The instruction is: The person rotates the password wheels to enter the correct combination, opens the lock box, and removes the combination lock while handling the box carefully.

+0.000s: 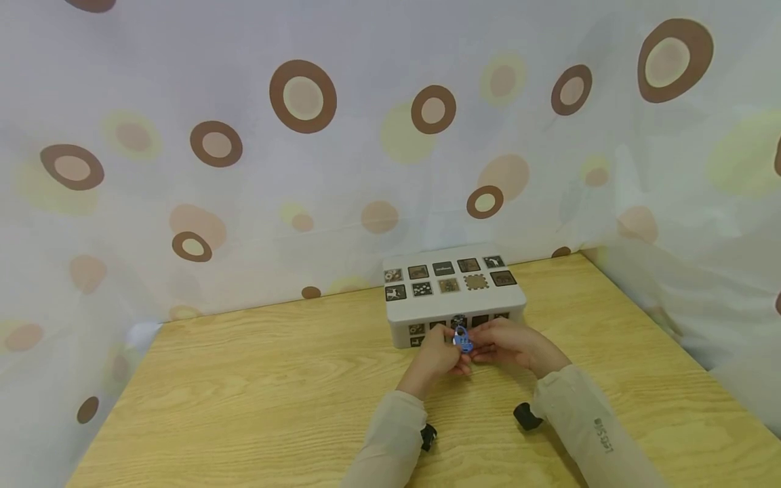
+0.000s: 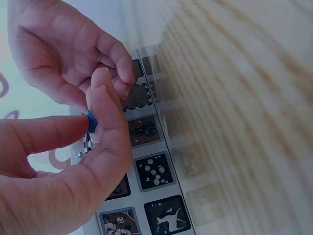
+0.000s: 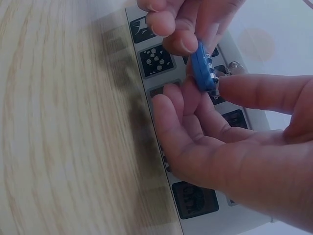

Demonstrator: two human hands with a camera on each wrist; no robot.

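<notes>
A small blue combination padlock (image 1: 464, 341) with number dials is at the front of a white box (image 1: 366, 325) decorated with dark picture squares. My left hand (image 1: 434, 356) pinches the padlock between thumb and fingers from the left. From the right, my right hand (image 1: 512, 344) has its thumb at the dial side of the padlock (image 3: 201, 68) and curled fingers behind it. The shackle sits close below a metal latch (image 1: 459, 320) on the box front. Whether the shackle passes through the latch cannot be told. Fingers hide most of the padlock (image 2: 92, 121) in the left wrist view.
The box stands near the back of a wooden table (image 1: 262, 379). Behind it hangs a pale curtain (image 1: 342, 169) with brown and yellow circles, which continues along both sides. Black wrist devices (image 1: 527, 416) show under the sleeves.
</notes>
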